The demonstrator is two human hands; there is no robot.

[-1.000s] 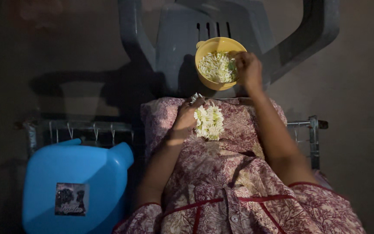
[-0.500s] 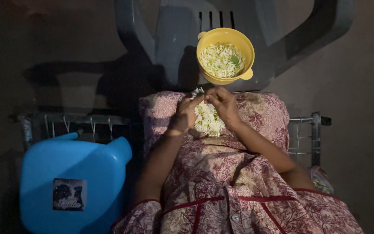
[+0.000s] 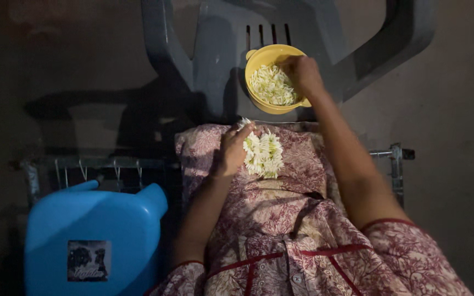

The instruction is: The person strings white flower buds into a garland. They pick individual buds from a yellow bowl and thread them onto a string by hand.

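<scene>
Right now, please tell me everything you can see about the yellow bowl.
The yellow bowl is round, looks like smooth plastic, and has a small tab handle on its far left rim. It stands upright on the seat of a grey plastic chair, just beyond the person's lap. It holds loose white flower buds, filling about half of it. The right hand reaches in over its right rim, covering that side.

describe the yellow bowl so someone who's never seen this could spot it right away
Start at the grey plastic chair at the top of the view. On its seat stands the yellow bowl, round, with loose white flower buds inside and the right hand reaching in. It is the only yellow thing here, unlike the blue jug at lower left.
</scene>
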